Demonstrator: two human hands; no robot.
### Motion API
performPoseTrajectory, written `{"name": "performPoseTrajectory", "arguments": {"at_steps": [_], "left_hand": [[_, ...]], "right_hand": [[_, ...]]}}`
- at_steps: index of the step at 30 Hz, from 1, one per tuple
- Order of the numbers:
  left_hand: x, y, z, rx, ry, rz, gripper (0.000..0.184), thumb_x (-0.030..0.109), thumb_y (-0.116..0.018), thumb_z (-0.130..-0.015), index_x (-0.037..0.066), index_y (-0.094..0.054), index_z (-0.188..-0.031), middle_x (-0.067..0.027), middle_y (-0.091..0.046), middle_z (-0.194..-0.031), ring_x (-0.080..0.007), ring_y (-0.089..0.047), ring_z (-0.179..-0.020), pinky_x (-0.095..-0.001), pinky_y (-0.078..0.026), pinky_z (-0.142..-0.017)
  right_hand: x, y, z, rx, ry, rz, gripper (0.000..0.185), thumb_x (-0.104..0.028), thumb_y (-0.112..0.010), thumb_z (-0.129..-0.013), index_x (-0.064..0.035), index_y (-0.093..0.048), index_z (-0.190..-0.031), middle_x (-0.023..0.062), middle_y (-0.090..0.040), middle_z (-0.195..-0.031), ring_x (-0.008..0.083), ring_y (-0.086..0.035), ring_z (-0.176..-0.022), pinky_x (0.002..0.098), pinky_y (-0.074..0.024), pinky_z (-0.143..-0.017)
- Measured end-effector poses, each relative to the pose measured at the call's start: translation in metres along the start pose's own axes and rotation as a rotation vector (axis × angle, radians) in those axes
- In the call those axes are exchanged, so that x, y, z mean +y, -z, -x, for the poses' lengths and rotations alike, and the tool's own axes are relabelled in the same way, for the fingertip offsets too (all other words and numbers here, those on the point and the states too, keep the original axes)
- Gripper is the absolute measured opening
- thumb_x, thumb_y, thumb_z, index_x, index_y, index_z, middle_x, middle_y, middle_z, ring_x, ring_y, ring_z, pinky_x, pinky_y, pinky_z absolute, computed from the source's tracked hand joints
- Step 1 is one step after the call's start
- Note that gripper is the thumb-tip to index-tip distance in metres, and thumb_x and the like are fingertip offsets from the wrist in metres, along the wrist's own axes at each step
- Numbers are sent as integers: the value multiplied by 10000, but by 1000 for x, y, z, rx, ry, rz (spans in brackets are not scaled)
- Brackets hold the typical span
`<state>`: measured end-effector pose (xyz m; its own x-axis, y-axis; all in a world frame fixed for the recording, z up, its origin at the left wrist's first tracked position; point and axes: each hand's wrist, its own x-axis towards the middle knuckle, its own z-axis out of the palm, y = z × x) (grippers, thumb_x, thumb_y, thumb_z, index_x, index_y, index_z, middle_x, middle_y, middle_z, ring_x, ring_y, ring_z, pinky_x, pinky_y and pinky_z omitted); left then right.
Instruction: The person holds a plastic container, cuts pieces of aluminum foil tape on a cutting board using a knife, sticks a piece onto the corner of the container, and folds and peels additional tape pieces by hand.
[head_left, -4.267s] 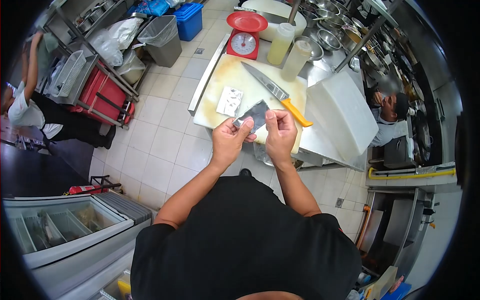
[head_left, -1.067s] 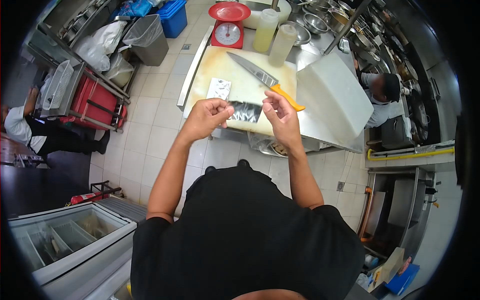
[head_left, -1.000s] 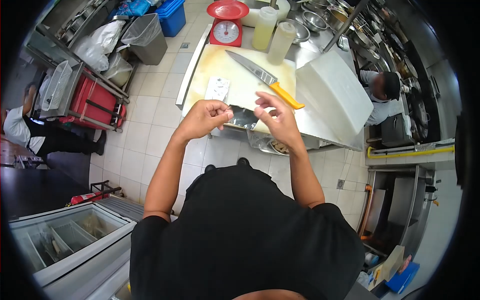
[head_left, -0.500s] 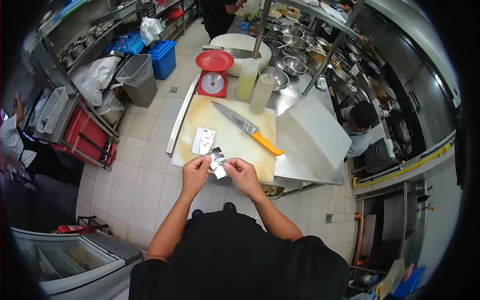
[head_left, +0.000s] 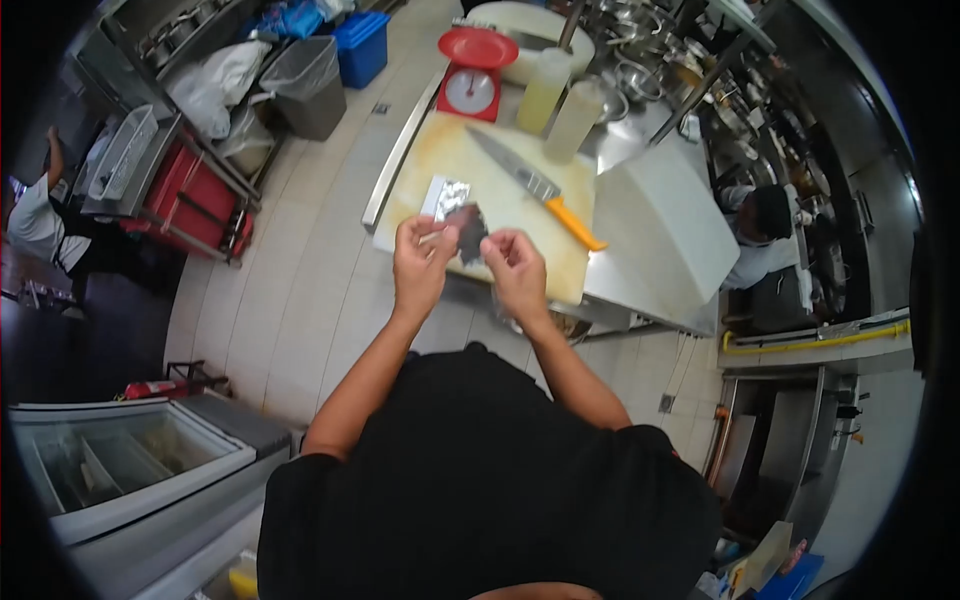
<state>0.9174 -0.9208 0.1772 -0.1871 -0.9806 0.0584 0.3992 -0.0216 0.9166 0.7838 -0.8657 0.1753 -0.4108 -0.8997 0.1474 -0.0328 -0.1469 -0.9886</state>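
Between my two hands, over the near edge of the white cutting board (head_left: 545, 255), hangs a small dark, shiny piece of foil (head_left: 470, 236), blurred by motion. The fingers of my left hand (head_left: 422, 262) pinch its left side. At its right side, my right hand (head_left: 517, 272) has thumb and fingertips pressed together on the foil. Just behind the held piece, another silvery foil piece (head_left: 450, 194) lies on the board, partly covered. A knife (head_left: 520, 165) with an orange handle rests diagonally on the board, beyond my right hand.
A red scale (head_left: 469, 92) and two squeeze bottles (head_left: 545, 92) stand behind the board. To its right is a large white block (head_left: 672, 225). One co-worker (head_left: 762, 225) is at the right, another person (head_left: 45, 225) far left. An open-topped freezer (head_left: 140, 450) is lower left.
The view has shifted, so the table appears higher and further right. Both hands still hold the foil, which now shows a dark face instead of a bright silver one.
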Motion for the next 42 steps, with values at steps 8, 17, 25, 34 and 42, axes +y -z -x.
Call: {"name": "performPoseTrajectory", "arguments": {"at_steps": [8, 17, 25, 34, 42], "left_hand": [[-2, -7, 12, -78, 48, -93, 699, 146, -763, -811, -42, -333, -1328, -159, -521, -1170, -227, -559, -1083, -311, -512, -849], [4, 1, 6, -146, 144, -128, 596, 177, -749, -830, -62, -455, -1290, -131, -533, -1155, -169, -606, -998, -262, -525, -764], [-13, 15, 2, -175, 182, -25, 430, 159, -685, -891, -44, -476, -1206, -127, -568, -1128, -146, -620, -935, -259, -519, -774], [-19, 13, 6, -258, 449, 300, 241, 146, -635, -929, 40, -477, -1077, -75, -606, -1012, -126, -595, -958, -358, -540, -802], [-26, 12, 7, -148, 167, 88, 217, 107, -639, -921, 19, -484, -1044, -71, -599, -1024, -120, -628, -871, -283, -566, -732]], "right_hand": [[-1, -6, 10, -145, 24, 122, 188, -121, -700, -859, -15, -620, -993, 10, -613, -860, 84, -564, -776, 231, -469, -628], [-18, 14, 2, -422, -111, 11, 414, -92, -714, -844, -9, -551, -1215, 37, -587, -1023, 103, -572, -876, 240, -485, -742], [-6, 26, 4, -429, -251, -48, 315, -116, -658, -902, 8, -563, -1176, 29, -622, -961, 96, -596, -832, 246, -493, -708], [12, 15, 2, -240, -296, -132, 190, -71, -555, -943, 40, -568, -1097, 66, -654, -890, 103, -628, -727, 222, -487, -587], [5, 8, 0, -103, -221, -58, 114, -66, -592, -916, 6, -587, -1004, 14, -623, -813, 51, -561, -680, 206, -452, -570]]}}
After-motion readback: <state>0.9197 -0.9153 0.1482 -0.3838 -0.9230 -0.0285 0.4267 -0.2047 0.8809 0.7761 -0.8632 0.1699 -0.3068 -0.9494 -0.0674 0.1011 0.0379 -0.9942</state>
